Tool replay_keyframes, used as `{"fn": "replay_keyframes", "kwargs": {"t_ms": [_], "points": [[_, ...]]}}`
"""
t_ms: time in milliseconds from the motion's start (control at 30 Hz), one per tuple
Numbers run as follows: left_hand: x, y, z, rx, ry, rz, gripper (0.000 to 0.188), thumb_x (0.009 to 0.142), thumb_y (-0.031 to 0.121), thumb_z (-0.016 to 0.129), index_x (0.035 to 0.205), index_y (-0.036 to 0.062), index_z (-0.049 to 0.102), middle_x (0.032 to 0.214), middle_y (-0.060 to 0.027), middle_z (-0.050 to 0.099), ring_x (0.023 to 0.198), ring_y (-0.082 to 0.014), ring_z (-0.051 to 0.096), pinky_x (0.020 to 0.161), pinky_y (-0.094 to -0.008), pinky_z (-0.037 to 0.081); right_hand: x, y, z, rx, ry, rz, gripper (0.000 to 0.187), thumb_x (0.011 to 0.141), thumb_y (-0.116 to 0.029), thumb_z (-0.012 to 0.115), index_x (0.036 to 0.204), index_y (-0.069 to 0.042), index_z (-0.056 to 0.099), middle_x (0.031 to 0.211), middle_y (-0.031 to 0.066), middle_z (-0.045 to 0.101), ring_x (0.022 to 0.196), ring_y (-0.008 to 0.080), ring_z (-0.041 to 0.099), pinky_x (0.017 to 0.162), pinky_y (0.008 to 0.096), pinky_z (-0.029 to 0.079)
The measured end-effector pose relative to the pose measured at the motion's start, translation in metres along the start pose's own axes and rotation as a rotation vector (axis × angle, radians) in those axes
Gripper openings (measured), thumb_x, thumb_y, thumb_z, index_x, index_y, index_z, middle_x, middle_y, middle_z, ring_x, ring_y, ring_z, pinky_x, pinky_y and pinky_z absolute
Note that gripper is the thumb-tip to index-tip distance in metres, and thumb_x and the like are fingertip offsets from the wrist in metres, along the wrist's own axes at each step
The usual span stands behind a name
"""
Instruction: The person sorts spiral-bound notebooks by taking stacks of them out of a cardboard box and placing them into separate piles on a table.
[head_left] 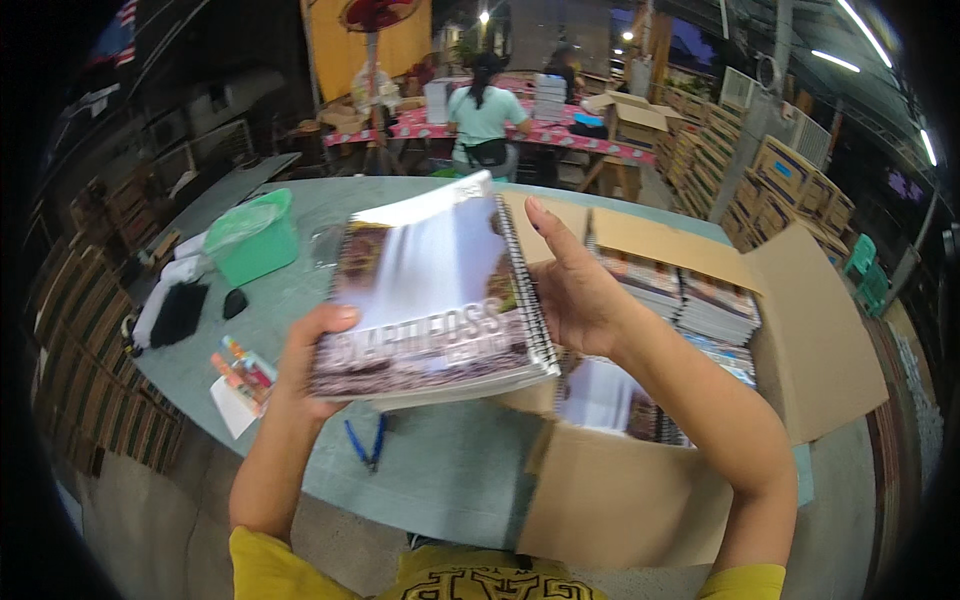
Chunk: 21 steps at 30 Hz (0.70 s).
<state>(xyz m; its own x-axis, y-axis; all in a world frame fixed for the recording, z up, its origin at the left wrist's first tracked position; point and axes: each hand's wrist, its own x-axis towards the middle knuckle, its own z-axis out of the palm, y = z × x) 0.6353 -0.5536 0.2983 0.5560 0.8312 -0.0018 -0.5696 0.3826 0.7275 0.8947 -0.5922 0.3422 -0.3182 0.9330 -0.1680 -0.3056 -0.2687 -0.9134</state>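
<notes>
Your left hand (308, 365) grips notebook stack (425, 290) by left edge, thumb on cover; your right hand (575, 295) stands at coil edge, grip unclear. Stack is above table (440, 480), outside carton (620, 500). Carton already holds several piles (715, 310), flaps unclosed. Cover carries large pale lettering, motion-blurred.

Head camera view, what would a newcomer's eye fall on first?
The spiral-bound notebooks mid-picture, gripped by the left hand, with the right hand at their right edge. Next, the open cardboard box at right, holding more notebooks, and the green bin on the table at left.
</notes>
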Motion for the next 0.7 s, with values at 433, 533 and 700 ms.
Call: {"fn": "replay_keyframes", "kwargs": {"t_ms": [433, 533, 700], "points": [[0.004, 0.136, -0.140, 0.296, 0.080, -0.044, 0.031, 0.072, 0.011, 0.059, 0.098, -0.0056, 0.055, 0.086, -0.0135, 0.063, 0.072, -0.0210, 0.065, 0.070, -0.0339, 0.056, 0.182, 0.033, 0.111, 0.111, 0.219, -0.192, 0.048, 0.073, -0.039, 0.070, 0.100, -0.002, 0.056, 0.084, 0.0102, 0.061, 0.070, 0.0213, 0.062, 0.063, 0.0338, 0.054], [0.006, 0.136, -0.195, 0.298, 0.075, -0.171, 0.034, 0.074, 0.013, 0.060, 0.102, -0.0055, 0.055, 0.090, -0.0158, 0.063, 0.075, -0.0225, 0.065, 0.072, -0.0364, 0.055, 0.226, 0.080, 0.109, 0.223, 0.317, -0.103, 0.043, 0.074, -0.035, 0.069, 0.102, -0.005, 0.056, 0.091, 0.0118, 0.061, 0.079, 0.0242, 0.061, 0.071, 0.0417, 0.051], [0.031, 0.113, -0.253, 0.001, 0.008, -0.223, 0.050, 0.078, 0.029, 0.063, 0.114, -0.0028, 0.050, 0.103, -0.0176, 0.061, 0.087, -0.0246, 0.063, 0.076, -0.0384, 0.053, 0.262, 0.158, 0.086, 0.537, 0.487, -0.186, 0.029, 0.078, -0.021, 0.065, 0.099, -0.003, 0.056, 0.088, 0.0109, 0.062, 0.076, 0.0250, 0.061, 0.071, 0.0410, 0.051]]}}
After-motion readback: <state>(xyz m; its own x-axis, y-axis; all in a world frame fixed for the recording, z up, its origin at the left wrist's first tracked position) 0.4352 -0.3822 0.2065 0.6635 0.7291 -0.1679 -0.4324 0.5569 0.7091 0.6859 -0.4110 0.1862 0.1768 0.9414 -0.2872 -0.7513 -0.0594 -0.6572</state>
